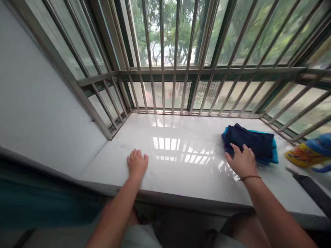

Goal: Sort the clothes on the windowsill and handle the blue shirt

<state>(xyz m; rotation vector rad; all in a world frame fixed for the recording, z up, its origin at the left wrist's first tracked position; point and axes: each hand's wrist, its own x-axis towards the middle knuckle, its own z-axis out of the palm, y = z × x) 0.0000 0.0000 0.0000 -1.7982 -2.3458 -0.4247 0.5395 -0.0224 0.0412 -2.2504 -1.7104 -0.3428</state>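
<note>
My left hand (137, 162) lies flat, palm down, on the glossy white sill (176, 155), fingers together and holding nothing. My right hand (242, 160) reaches to the right, fingers spread, with its fingertips touching the near edge of a folded dark navy cloth (248, 142). That cloth rests on a bright blue layer (274, 156) that shows at its right and lower edges. A thin band circles my right wrist.
Metal window bars (162, 72) enclose the sill at the back and both sides, with trees beyond. A blurred blue and yellow spray bottle (310, 153) lies at the far right. A plain white wall (33, 103) stands to the left. My knees show below the sill.
</note>
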